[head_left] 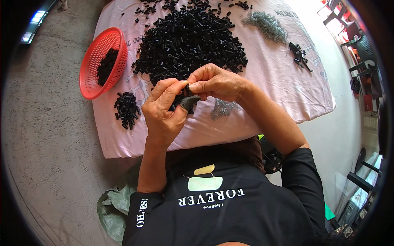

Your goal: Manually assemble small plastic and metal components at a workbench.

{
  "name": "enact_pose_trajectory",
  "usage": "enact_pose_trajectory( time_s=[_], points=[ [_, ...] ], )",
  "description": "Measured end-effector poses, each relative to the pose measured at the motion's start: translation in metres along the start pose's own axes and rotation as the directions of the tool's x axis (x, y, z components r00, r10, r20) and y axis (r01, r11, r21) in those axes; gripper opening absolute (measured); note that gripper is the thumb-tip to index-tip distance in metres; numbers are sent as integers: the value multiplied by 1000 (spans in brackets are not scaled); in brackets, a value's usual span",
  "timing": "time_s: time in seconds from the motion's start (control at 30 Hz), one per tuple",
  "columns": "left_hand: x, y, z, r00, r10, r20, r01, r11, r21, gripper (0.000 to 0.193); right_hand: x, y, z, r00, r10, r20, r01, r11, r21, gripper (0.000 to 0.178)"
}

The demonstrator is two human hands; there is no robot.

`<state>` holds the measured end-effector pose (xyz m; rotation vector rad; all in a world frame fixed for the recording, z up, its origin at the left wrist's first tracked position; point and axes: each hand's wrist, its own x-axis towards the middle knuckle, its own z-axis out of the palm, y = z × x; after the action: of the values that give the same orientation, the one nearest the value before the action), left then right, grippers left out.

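Observation:
My left hand (pixel 161 106) and my right hand (pixel 219 84) meet fingertip to fingertip above the near part of the cloth-covered table. A small black part (pixel 187 89) shows between them, pinched in my left fingers. Around my left thumb is a dark fabric thumb cover (pixel 189 102). My right thumb and forefinger press together against the part; whatever else they grip is too small to make out. Beyond my hands spreads a large heap of short black tubes (pixel 188 41). Below my fingers, more black pieces are partly hidden.
At the left edge a red plastic basket (pixel 84 78) holds black pieces, with a smaller tube pile (pixel 127 110) nearer me. Thin silvery metal pieces form a far-right heap (pixel 266 26) and a near patch (pixel 225 108). Black stick-like parts (pixel 300 56) lie right; a sack (pixel 117 209) sits on the floor.

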<state>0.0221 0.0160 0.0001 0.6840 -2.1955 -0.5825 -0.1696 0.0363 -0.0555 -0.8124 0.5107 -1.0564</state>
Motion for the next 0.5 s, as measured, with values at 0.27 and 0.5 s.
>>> enact_pose_trajectory(
  time_s=[0.27,0.5],
  points=[
    [-1,3,1,999,-34,-22,33,999,-31,28,0,2,1,1000,-10,5,10,1000,-27,19],
    [3,-2,-4,999,-27,-32,27,1000,3,27,0,-2,3,999,-8,-33,5,997,-81,22]
  ],
)
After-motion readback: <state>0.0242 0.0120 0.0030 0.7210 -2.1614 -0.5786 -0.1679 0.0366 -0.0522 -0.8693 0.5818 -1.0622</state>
